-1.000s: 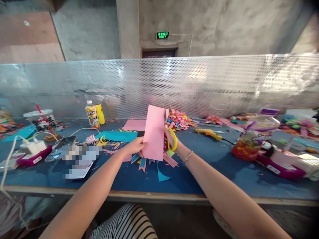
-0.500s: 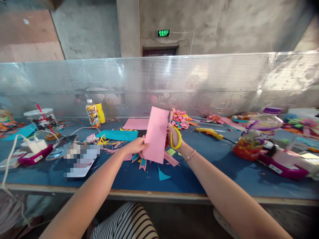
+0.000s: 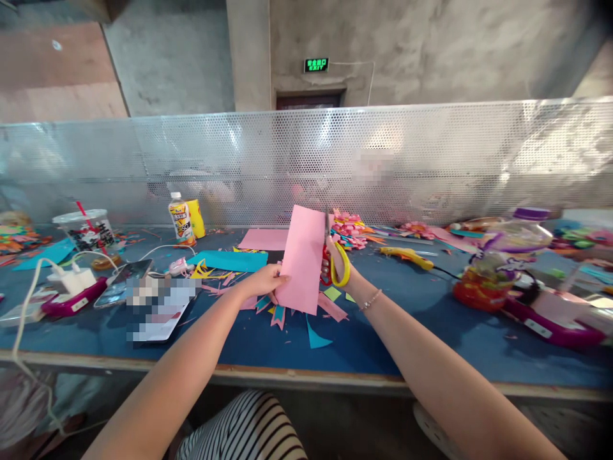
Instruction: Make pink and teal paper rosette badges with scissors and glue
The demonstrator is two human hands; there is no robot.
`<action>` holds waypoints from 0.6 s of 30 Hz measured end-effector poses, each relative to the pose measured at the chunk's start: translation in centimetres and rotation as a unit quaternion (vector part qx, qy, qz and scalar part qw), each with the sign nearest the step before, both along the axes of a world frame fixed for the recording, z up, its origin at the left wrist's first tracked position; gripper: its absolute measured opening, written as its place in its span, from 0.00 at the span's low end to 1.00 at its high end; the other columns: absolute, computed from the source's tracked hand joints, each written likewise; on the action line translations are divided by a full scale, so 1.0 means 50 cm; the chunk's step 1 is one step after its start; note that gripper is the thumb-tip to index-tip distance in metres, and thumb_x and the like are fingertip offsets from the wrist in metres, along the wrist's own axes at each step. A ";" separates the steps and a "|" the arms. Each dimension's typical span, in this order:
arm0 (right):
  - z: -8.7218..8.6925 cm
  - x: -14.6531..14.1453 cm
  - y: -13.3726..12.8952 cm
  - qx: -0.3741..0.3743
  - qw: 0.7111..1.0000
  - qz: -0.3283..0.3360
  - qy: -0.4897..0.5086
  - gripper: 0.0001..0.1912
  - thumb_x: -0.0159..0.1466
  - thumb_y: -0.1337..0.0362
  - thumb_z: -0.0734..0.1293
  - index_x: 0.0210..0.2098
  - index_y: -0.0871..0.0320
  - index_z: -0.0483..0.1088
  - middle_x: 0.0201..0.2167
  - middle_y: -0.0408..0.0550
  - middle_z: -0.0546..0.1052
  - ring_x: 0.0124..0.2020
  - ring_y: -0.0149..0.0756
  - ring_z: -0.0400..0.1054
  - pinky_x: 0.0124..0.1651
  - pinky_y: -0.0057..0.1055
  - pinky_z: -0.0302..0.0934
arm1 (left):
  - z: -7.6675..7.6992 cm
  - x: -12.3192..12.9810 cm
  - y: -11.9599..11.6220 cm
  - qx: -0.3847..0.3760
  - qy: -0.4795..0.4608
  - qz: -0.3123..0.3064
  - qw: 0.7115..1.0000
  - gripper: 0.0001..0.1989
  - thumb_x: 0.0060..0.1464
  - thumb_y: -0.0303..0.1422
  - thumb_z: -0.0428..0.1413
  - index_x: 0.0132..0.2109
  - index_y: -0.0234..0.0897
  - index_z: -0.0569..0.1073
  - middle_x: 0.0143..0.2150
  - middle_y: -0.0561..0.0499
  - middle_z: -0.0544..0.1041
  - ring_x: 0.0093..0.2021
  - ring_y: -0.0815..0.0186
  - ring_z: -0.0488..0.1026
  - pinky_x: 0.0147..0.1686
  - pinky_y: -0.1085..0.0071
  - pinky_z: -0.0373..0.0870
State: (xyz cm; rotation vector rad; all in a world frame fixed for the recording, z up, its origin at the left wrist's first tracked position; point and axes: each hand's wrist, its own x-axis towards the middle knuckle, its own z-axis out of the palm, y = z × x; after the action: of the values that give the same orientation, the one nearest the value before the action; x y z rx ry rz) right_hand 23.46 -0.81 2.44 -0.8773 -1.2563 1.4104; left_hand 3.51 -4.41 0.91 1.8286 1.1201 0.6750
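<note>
My left hand [image 3: 269, 281] pinches the lower left edge of a pink sheet of paper [image 3: 301, 262], which is tilted up above the table. In my right hand [image 3: 341, 263] is a pair of scissors [image 3: 340, 273] with yellow and red handles. Their blades point upward along the sheet's right edge; whether they bite into the paper I cannot tell. Under the sheet lie small pink and blue notched strips [image 3: 278, 317], partly hidden. A blue paper scrap [image 3: 317, 335] is just in front of them, and a blue sheet [image 3: 234, 260] lies to the left.
Behind the table runs a perforated metal screen [image 3: 215, 166]. Left are a drink bottle [image 3: 181, 220], a plastic cup [image 3: 86, 231], phones and a purple power strip [image 3: 74, 299]. Right are a yellow glue gun [image 3: 407, 257], a purple-lidded jar [image 3: 498, 255] and a pile of pink bows [image 3: 349, 229].
The view has shifted slightly, so everything sits a little further right. The scissors have turned a little, and more of their red handle shows. Both hands keep their holds.
</note>
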 end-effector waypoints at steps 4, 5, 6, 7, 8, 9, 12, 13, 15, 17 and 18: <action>0.006 0.005 -0.003 -0.045 0.998 0.026 0.029 0.28 0.55 0.37 0.55 0.18 0.56 0.57 0.11 0.42 0.63 0.11 0.27 0.54 0.11 0.25 0.46 | -0.002 -0.003 0.002 -0.002 0.013 -0.014 1.000 0.14 0.53 0.39 0.51 0.40 0.32 0.65 0.34 0.47 0.71 0.19 0.68 0.72 0.16 0.72 0.71; 0.006 0.005 -0.003 -0.043 0.998 0.020 0.037 0.27 0.55 0.38 0.56 0.18 0.56 0.57 0.10 0.41 0.62 0.11 0.27 0.54 0.12 0.25 0.46 | -0.003 -0.004 0.003 -0.001 0.013 -0.015 1.000 0.14 0.53 0.39 0.51 0.40 0.32 0.65 0.34 0.47 0.71 0.19 0.68 0.72 0.16 0.72 0.70; 0.005 0.004 -0.002 -0.038 0.998 0.012 0.046 0.26 0.55 0.39 0.58 0.18 0.56 0.57 0.10 0.40 0.61 0.11 0.26 0.53 0.12 0.25 0.47 | -0.004 -0.004 0.004 0.000 0.012 -0.016 1.000 0.13 0.53 0.39 0.51 0.39 0.32 0.65 0.34 0.47 0.71 0.19 0.68 0.72 0.16 0.73 0.70; 0.004 0.002 0.000 -0.032 0.998 0.003 0.053 0.25 0.55 0.40 0.59 0.19 0.55 0.57 0.09 0.39 0.60 0.10 0.25 0.51 0.13 0.25 0.47 | -0.005 -0.005 0.005 0.000 0.011 -0.016 1.000 0.13 0.53 0.39 0.51 0.39 0.32 0.65 0.34 0.47 0.71 0.19 0.68 0.72 0.16 0.73 0.70; 0.002 0.001 0.003 -0.024 0.998 -0.007 0.059 0.25 0.55 0.40 0.60 0.19 0.55 0.57 0.09 0.38 0.58 0.10 0.25 0.50 0.13 0.25 0.47 | -0.006 -0.006 0.007 0.000 0.010 -0.017 1.000 0.13 0.53 0.39 0.51 0.39 0.32 0.64 0.34 0.48 0.71 0.19 0.68 0.72 0.16 0.73 0.70; -0.001 -0.001 0.007 -0.016 0.998 -0.014 0.060 0.24 0.54 0.40 0.61 0.19 0.55 0.57 0.08 0.37 0.56 0.10 0.25 0.48 0.13 0.25 0.47 | -0.007 -0.006 0.008 -0.001 0.008 -0.019 1.000 0.13 0.53 0.39 0.51 0.39 0.32 0.64 0.33 0.48 0.71 0.19 0.68 0.72 0.16 0.73 0.70; -0.007 -0.001 0.016 0.006 0.999 -0.029 0.044 0.26 0.52 0.40 0.63 0.17 0.55 0.54 0.08 0.37 0.54 0.11 0.25 0.46 0.12 0.25 0.43 | -0.008 -0.007 0.011 0.003 0.005 -0.022 1.000 0.13 0.53 0.39 0.51 0.39 0.33 0.64 0.31 0.50 0.70 0.19 0.68 0.72 0.15 0.73 0.70; -0.008 -0.001 0.018 0.013 0.999 -0.031 0.036 0.26 0.52 0.40 0.63 0.17 0.55 0.53 0.08 0.37 0.54 0.11 0.24 0.46 0.12 0.25 0.42 | -0.007 -0.007 0.011 0.006 0.003 -0.021 1.000 0.13 0.53 0.39 0.51 0.39 0.33 0.64 0.30 0.51 0.70 0.18 0.68 0.71 0.15 0.73 0.69; -0.009 0.002 0.020 0.024 0.999 -0.036 0.021 0.27 0.52 0.39 0.62 0.17 0.55 0.52 0.09 0.37 0.53 0.11 0.24 0.45 0.13 0.26 0.41 | -0.005 -0.007 0.010 0.011 0.002 -0.010 1.000 0.12 0.53 0.38 0.51 0.38 0.33 0.65 0.30 0.51 0.69 0.17 0.69 0.71 0.14 0.73 0.69; -0.008 0.005 0.020 0.030 0.999 -0.039 0.008 0.27 0.53 0.39 0.62 0.18 0.55 0.52 0.09 0.37 0.53 0.11 0.25 0.45 0.13 0.26 0.42 | -0.003 -0.008 0.009 0.011 0.002 0.004 1.000 0.12 0.53 0.38 0.51 0.38 0.33 0.65 0.29 0.52 0.69 0.17 0.69 0.71 0.14 0.74 0.69; -0.007 0.006 0.020 0.034 0.999 -0.042 0.007 0.26 0.53 0.39 0.62 0.19 0.54 0.52 0.09 0.37 0.53 0.11 0.25 0.44 0.13 0.27 0.42 | -0.003 -0.009 0.009 0.009 0.003 0.008 1.000 0.12 0.53 0.38 0.51 0.37 0.32 0.66 0.28 0.52 0.69 0.17 0.70 0.70 0.14 0.74 0.69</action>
State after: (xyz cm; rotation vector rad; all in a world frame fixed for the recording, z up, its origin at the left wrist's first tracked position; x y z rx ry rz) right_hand 23.77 0.18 2.09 -0.8620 -1.2361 1.2979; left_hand 3.08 -3.95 0.77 1.8410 1.1377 0.6912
